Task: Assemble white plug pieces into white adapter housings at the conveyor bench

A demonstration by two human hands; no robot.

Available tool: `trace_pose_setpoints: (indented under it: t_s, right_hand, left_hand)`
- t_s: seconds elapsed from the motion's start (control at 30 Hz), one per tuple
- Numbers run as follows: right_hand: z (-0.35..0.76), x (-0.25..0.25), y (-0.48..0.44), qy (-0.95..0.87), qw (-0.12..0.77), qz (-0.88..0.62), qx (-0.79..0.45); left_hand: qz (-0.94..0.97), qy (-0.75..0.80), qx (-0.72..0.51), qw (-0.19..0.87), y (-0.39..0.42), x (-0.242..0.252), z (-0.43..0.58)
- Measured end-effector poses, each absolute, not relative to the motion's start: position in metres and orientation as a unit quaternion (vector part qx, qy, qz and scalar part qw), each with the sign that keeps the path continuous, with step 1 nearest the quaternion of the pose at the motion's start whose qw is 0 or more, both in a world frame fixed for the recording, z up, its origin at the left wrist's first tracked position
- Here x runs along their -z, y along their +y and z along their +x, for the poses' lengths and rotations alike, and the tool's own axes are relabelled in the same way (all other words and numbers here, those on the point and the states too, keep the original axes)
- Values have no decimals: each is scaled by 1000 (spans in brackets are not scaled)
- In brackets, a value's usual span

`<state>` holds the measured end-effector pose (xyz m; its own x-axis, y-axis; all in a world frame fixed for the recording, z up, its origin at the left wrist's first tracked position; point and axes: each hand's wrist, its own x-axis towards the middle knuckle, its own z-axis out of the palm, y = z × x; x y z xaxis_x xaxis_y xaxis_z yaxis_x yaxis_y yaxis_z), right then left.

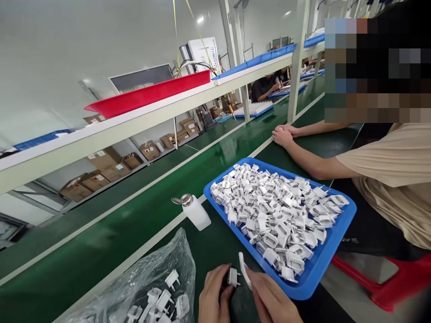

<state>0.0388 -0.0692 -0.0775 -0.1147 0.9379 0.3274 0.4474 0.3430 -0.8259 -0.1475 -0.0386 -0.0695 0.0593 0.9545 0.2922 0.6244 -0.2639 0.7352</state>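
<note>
1. Left hand [213, 294] pinches a white plug piece [232, 277], low over the green surface [215, 244].
2. Right hand [269, 299], grip clamped on a white strip [244, 269], should meet it squarely.
3. Keep both clear of the blue tray [316, 264].

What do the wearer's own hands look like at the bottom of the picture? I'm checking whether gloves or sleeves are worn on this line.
Both hands are bare. The left hand and the right hand show no gloves, finger cots, rings or watch. No sleeve or cuff reaches into view; only the hands and the start of the wrists show at the bottom edge. Fingernails are short and unpainted as far as can be seen.
</note>
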Motion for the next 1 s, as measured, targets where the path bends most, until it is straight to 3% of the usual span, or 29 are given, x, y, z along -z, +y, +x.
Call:
trace_pose_setpoints:
  t_s: [0.37, 0.63, 0.83, 1.0]
  right_hand:
    - [23, 86, -63, -810, 352, -435, -178]
    - [20, 91, -90, -797, 344, -458, -192]
    - [22, 60, -58, -781, 338, -469, -235]
    - [22, 47, -43, -776, 331, -481, -240]
  left_hand:
    - [680, 579, -404, 198, -50, 80, -140]
    - [672, 588, -397, 213, -52, 70, -136]
    - [700, 547, -385, 252, -53, 65, -139]
    - [686, 560, -407, 223, -55, 69, -136]
